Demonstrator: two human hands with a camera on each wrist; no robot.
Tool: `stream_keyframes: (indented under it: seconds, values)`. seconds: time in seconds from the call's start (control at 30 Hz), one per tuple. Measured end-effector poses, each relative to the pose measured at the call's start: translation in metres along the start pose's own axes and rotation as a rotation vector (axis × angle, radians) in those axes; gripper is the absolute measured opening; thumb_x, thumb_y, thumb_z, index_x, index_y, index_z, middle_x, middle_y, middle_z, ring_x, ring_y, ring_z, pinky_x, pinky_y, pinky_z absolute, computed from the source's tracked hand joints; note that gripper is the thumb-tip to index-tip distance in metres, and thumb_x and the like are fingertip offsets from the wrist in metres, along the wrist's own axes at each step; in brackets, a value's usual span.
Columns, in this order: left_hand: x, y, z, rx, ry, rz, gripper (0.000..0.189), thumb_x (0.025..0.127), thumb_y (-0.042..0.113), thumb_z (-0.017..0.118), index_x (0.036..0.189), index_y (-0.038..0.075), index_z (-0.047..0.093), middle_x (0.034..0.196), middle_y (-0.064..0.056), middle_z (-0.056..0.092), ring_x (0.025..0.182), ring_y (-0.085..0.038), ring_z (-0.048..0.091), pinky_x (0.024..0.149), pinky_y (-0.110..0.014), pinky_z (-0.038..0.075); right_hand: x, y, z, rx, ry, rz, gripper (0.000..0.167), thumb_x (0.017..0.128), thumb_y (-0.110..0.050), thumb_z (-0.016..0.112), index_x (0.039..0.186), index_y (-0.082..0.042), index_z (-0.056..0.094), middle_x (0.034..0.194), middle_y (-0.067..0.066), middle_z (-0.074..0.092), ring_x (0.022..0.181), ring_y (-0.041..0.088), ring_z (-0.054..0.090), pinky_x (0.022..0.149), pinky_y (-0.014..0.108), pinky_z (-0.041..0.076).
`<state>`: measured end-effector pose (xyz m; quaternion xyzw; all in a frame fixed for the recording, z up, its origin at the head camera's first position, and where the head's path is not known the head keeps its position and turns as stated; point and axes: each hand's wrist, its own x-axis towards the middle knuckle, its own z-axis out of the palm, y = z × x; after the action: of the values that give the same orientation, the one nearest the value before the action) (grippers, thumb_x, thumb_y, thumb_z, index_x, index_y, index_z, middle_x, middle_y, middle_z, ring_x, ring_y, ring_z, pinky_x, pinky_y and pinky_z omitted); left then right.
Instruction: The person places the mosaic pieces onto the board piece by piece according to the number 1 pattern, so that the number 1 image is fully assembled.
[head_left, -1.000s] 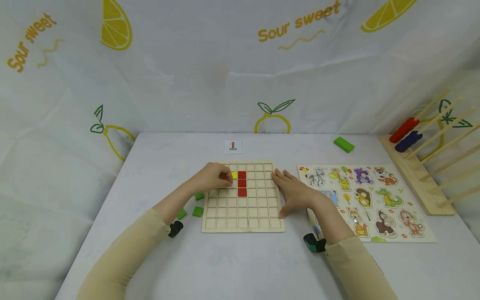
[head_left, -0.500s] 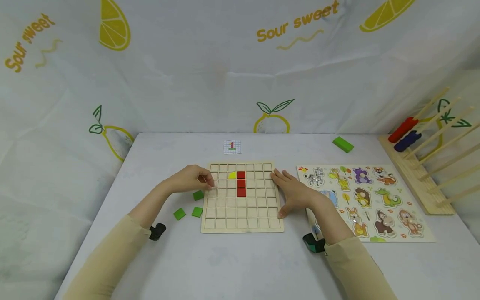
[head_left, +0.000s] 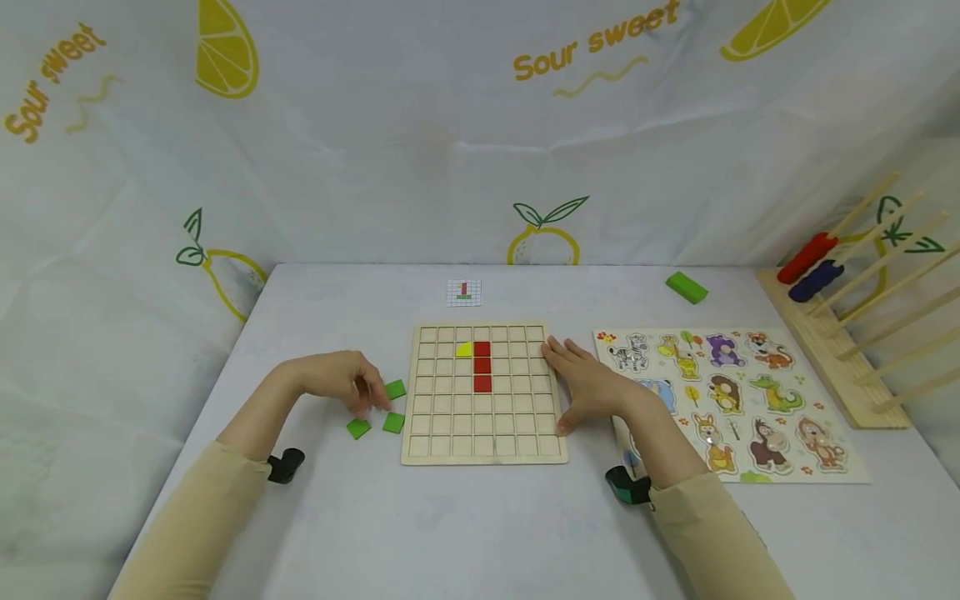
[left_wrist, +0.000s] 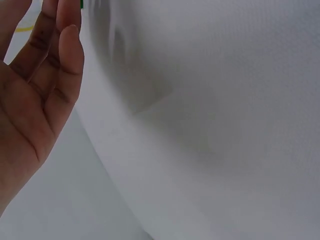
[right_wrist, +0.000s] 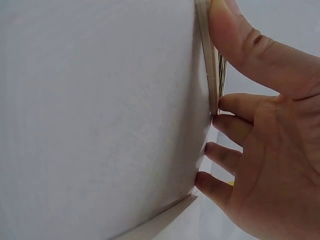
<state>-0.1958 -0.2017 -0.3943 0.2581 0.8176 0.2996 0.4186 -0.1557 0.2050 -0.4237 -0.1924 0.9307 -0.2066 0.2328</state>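
Observation:
A wooden grid board (head_left: 446, 425) lies on the table in the head view. Set into its squares are a column of three red tiles (head_left: 482, 366) and a yellow rounded piece (head_left: 465, 349) left of the top one. My left hand (head_left: 337, 379) is over the table left of the board, fingers pointing down with nothing between them. Close about its fingertips lie three green square tiles (head_left: 393, 423). My right hand (head_left: 592, 387) rests spread along the board's right edge, its thumb and fingertips touching the edge (right_wrist: 212, 75) in the right wrist view.
A small pattern card (head_left: 464, 292) lies behind the board. An animal puzzle board (head_left: 813, 454) is at the right, partly under the right wrist. A wooden peg rack (head_left: 832, 358) with red and blue pieces stands far right. A green block (head_left: 686, 287) lies at the back.
My left hand has moved from over the board, beside the yellow piece, leftward and towards me to the green tiles. The right hand has stayed at the board's edge.

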Motion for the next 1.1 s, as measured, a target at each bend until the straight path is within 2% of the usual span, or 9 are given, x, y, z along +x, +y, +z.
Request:
stream_keyframes:
  seconds: [0.17,0.43,0.7,0.87,1.1]
  values:
    - [-0.003,-0.012,-0.002,-0.025,-0.026,-0.034,0.036,0.073,-0.008,0.074,0.106,0.006,0.076,0.112,-0.008,0.074,0.086,-0.015,0.061,0.076,-0.025,0.052,0.0,0.0,0.0,0.018,-0.004,0.007,0.128,0.061,-0.032,0.093,0.158,-0.005,0.014,0.168,0.015,0.005,0.154,0.044,0.001,0.12,0.065,0.016]
    - [-0.008,-0.025,-0.001,0.036,-0.004,-0.018,0.033,0.072,0.0,0.079,0.103,0.011,0.076,0.093,-0.007,0.066,0.086,-0.014,0.053,0.071,-0.022,0.046,0.0,0.0,-0.001,0.016,-0.003,0.005,0.128,0.061,-0.034,0.092,0.158,-0.005,0.014,0.168,0.015,0.005,0.154,0.044,0.002,0.12,0.065,0.016]
    - [-0.009,-0.022,0.004,0.014,0.001,-0.021,0.034,0.068,-0.006,0.08,0.098,0.008,0.074,0.083,-0.006,0.055,0.077,-0.012,0.048,0.065,-0.02,0.043,0.0,-0.001,-0.001,0.005,0.0,0.0,0.127,0.062,-0.033,0.092,0.158,-0.004,0.014,0.168,0.015,0.006,0.154,0.044,0.002,0.12,0.065,0.017]
    - [-0.006,-0.015,0.009,0.087,0.022,-0.032,0.035,0.064,-0.011,0.08,0.091,0.011,0.071,0.075,-0.002,0.047,0.071,-0.012,0.043,0.062,-0.021,0.038,-0.001,-0.001,0.0,0.001,0.001,-0.001,0.127,0.062,-0.033,0.092,0.158,-0.004,0.014,0.168,0.015,0.006,0.154,0.044,0.003,0.12,0.065,0.017]
    - [-0.002,-0.007,0.014,0.153,0.054,-0.104,0.034,0.064,-0.011,0.081,0.084,0.013,0.068,0.072,0.0,0.044,0.07,-0.013,0.042,0.063,-0.025,0.037,-0.001,-0.001,-0.001,0.004,0.006,0.005,0.127,0.061,-0.033,0.092,0.158,-0.004,0.015,0.167,0.015,0.006,0.154,0.044,0.003,0.12,0.065,0.017]
